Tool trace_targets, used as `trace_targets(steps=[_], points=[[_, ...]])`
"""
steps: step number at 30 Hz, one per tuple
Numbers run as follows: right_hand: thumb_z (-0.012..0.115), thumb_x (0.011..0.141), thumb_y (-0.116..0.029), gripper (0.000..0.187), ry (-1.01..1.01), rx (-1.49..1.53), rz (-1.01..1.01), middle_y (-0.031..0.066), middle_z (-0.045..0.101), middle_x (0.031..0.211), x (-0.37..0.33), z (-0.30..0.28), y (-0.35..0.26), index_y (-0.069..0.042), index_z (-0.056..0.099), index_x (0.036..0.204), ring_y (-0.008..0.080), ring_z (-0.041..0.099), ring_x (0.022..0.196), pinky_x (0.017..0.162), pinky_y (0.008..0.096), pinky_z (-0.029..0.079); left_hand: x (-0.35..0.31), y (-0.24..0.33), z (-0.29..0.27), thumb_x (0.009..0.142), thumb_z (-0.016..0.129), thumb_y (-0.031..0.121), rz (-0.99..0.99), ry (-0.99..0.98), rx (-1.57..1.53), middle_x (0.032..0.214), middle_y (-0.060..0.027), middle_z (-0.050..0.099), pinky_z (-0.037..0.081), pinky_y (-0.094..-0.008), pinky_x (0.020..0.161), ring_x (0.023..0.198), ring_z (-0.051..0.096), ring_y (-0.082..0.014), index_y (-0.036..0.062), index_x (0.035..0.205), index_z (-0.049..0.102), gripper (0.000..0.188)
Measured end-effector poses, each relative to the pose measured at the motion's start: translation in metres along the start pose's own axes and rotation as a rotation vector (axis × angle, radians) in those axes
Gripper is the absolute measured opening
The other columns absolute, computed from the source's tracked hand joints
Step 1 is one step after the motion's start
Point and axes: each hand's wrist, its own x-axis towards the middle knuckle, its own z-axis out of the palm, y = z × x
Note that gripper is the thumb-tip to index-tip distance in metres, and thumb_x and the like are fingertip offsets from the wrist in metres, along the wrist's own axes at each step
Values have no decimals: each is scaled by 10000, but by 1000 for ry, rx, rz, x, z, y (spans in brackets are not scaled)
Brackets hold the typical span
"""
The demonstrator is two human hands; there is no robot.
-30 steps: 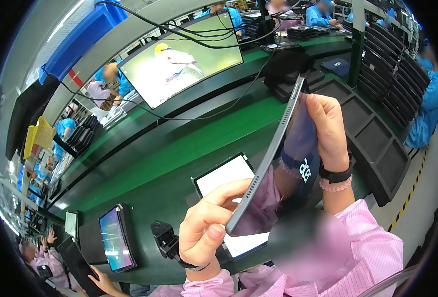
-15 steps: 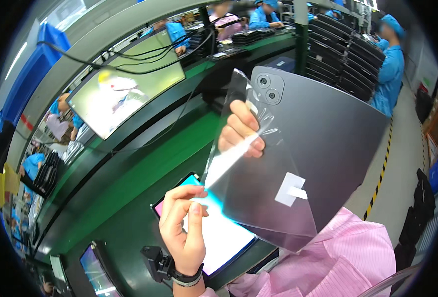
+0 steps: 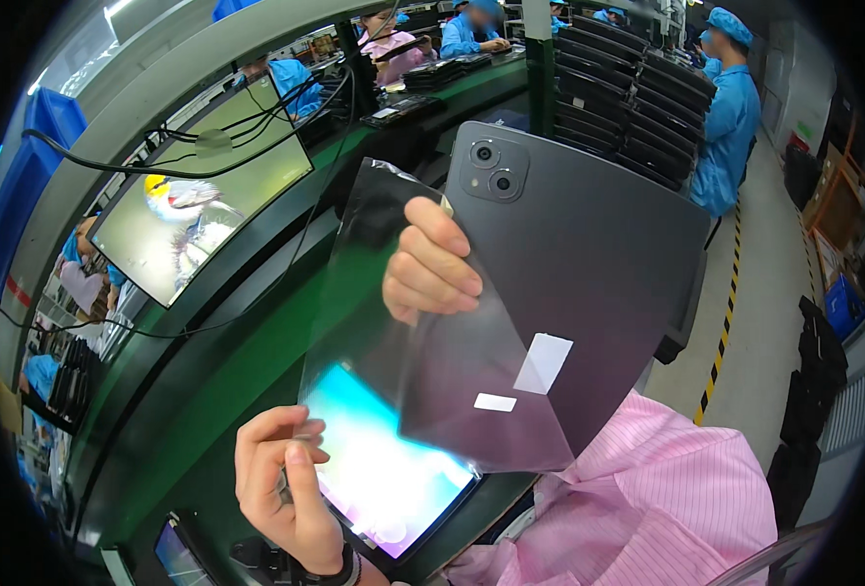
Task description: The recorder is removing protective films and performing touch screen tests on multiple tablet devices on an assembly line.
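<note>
A dark grey tablet point(image 3: 608, 244) is held up with its back and two-lens camera block facing me. My right hand point(image 3: 434, 262) grips its left edge, the fingers curled round onto the back. A clear plastic film point(image 3: 354, 293) lies slantwise over part of the back and spreads beyond the left edge. My left hand point(image 3: 291, 483) pinches the film's lower left corner between thumb and fingers. A white label point(image 3: 544, 362) is on the tablet's back, and a small white tab point(image 3: 495, 402) sits on the film. Below, a tablet with a lit screen point(image 3: 393, 498) lies on the bench.
Another device point(image 3: 180, 557) lies at the lower left of the green bench point(image 3: 208, 430). A monitor point(image 3: 208, 195) with hanging cables stands at the back left. Stacked black trays point(image 3: 623, 107) rise behind the held tablet, with a person in blue point(image 3: 725, 127) beside them.
The film has slid left and downward across the tablet's back, and its white tab now sits apart from the label. My left hand, pinching the corner, moved left and down; the view shifted too.
</note>
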Motion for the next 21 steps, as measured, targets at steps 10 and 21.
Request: trace_targets(steps=[10, 21], points=[[455, 912, -227, 207, -313, -44, 135, 65, 573, 736, 12, -22, 0, -27, 477, 864, 157, 538, 641, 565, 253, 412, -9, 27, -29, 786, 535, -48, 120, -125, 95, 961, -216, 566, 494, -299, 678, 770, 597, -236, -107, 728, 579, 94], [529, 874, -135, 259, -55, -531, 225, 88, 565, 517, 7, 28, -39, -27, 533, 639, 159, 491, 436, 386, 252, 332, -10, 56, -30, 665, 617, -58, 442, -426, 100, 821, -197, 599, 506, -342, 627, 724, 602, -305, -67, 709, 610, 45]])
